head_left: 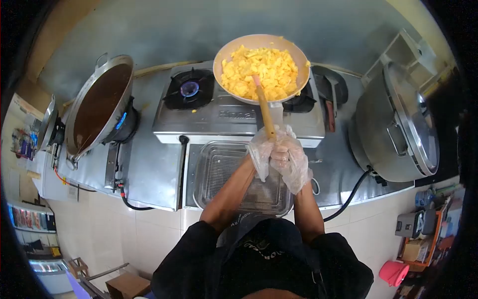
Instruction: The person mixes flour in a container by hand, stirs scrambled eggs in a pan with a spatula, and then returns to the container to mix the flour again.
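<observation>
A light-coloured frying pan [301,55] full of yellow scrambled egg [264,67] is tilted over the right side of the gas stove [239,117]. Its pale handle runs down toward me, and my left hand [260,149] and my right hand [285,157] are closed together around the end of it. Both wear loose clear plastic gloves. A spatula with a wooden handle [265,109] and pinkish head rests in the egg, its handle end lying over the gloves between my hands. The glove plastic hides part of my left fingers.
Blue flame burns on the left burner [189,89]. Below the hands sits a wire-mesh rack tray [204,184]. Left stands a big wok of brown liquid [102,102] over a lit burner; right, a large lidded pot [383,134]. A smaller dark pan [340,89] lies behind the pot.
</observation>
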